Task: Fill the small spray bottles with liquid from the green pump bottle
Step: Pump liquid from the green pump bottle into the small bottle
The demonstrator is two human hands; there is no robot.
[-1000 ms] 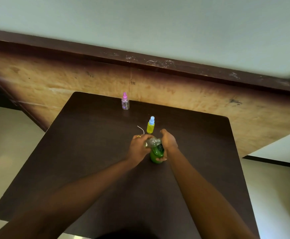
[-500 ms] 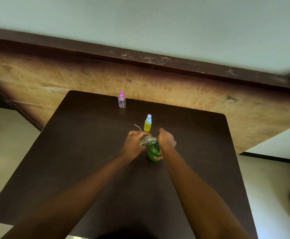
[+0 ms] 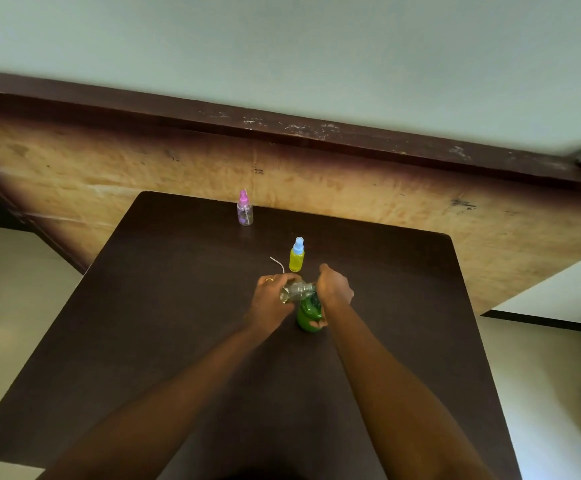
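A scuffed wooden board (image 3: 386,209) with a dark top rail runs across behind the far edge of the worktop (image 3: 164,323), which is dark brown and nearly square.

Both forearms reach in from the near edge and meet around the middle of the worktop, a little toward the far edge. The right hand (image 3: 334,289) sits over the top of the green pump bottle (image 3: 307,317). Its fingers are curled down around the bottle, and one fingertip shows low on the bottle's side. The bottle stands upright on the worktop. The left hand (image 3: 271,303) is just beside it, its fingers wrapped round a clear small bottle (image 3: 296,292). That bottle is tipped on its side with one end against the top of the green bottle. Whether liquid is passing cannot be told.

Beyond the hands, toward the far edge, a yellow spray bottle (image 3: 296,256) with a pale blue cap stands upright. A pink-capped spray bottle (image 3: 244,208) stands upright at the far edge, left of its middle and well apart from the yellow one.

A thin white tube (image 3: 277,264) lies on the worktop just left of the yellow bottle. A ring (image 3: 268,280) shows on a left finger.
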